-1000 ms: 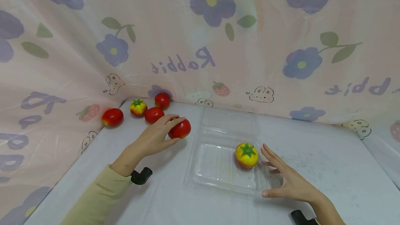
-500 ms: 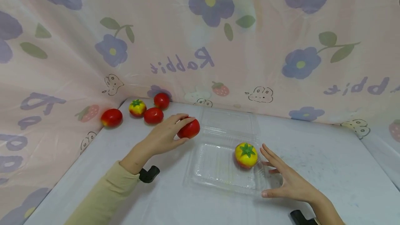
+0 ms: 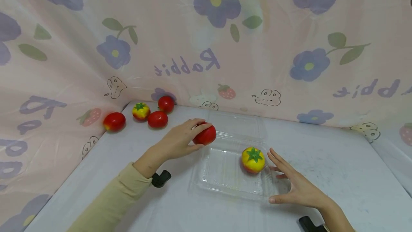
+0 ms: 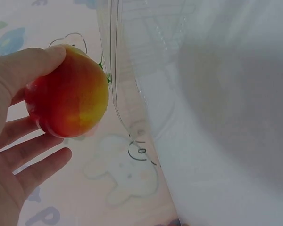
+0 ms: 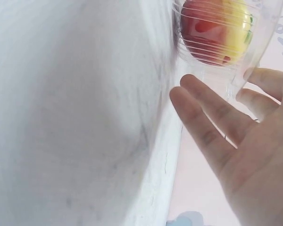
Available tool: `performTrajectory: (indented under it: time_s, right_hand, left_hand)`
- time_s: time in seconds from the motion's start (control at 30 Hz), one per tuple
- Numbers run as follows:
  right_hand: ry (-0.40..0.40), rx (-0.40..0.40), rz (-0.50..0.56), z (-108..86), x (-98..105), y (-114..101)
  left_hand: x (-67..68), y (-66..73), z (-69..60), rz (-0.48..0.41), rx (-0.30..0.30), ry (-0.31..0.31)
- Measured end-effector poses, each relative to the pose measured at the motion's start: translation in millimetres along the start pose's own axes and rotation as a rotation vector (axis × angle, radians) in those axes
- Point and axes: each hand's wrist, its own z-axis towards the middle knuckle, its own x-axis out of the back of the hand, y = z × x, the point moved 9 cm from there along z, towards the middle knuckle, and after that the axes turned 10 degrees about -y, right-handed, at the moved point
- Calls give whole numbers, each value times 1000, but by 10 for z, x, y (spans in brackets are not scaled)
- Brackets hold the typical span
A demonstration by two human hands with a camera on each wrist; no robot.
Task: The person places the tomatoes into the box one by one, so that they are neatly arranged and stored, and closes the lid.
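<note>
My left hand [image 3: 180, 139] grips a red tomato [image 3: 206, 135] between thumb and fingers, above the left rim of a clear plastic box [image 3: 219, 174]. In the left wrist view the held tomato [image 4: 68, 94] shows a yellow side and a bit of green stem. Inside the box, on its right side, sits a yellow tomato [image 3: 253, 160] with a green star-shaped top. My right hand [image 3: 299, 185] holds nothing; its fingers are spread beside the box's right wall. From the right wrist, the boxed tomato [image 5: 214, 30] shows through the ridged clear wall.
At the back left of the white table [image 3: 322, 160] lie two red tomatoes [image 3: 158, 119] close together, a yellow-red tomato [image 3: 141, 111] and another red tomato [image 3: 114, 121] farther left. The box's open lid [image 3: 235, 126] lies flat behind it. A printed curtain [image 3: 180, 28] borders the table.
My left hand has carried the red tomato rightward, away from the other tomatoes to the box's left edge. My right hand has stayed in place.
</note>
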Motion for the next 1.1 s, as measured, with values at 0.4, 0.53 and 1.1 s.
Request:
performTrajectory:
  time_s: [0.4,0.53,1.1]
  right_hand:
    - [-2,7,-7,8,25,-22]
    - [-5,5,-11,11,33,-25]
    - [-19,-21,-10,27,16,-22]
  left_hand:
    - [-87,170,126,8,-45,-79]
    - [-105,217,169,20,-58,-96]
    - [-294,408,328,38,-108,-184]
